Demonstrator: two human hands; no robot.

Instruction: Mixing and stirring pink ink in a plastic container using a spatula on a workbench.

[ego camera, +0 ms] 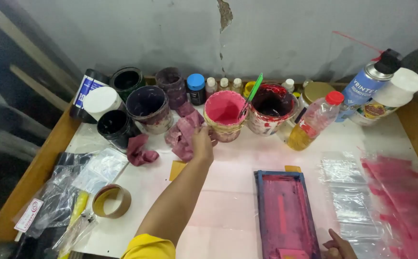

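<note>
Rag (pixel 184 134) upright in left hand (pixel 202 144)

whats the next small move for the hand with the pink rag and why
Probably draw the left hand back toward the blue-framed printing screen, bringing the stained pink cloth rag along. The hand grips the rag beside the open tub of pink ink, away from the ink-smeared screen, while the right hand rests at the screen's lower corner, as if steadying it.
</note>
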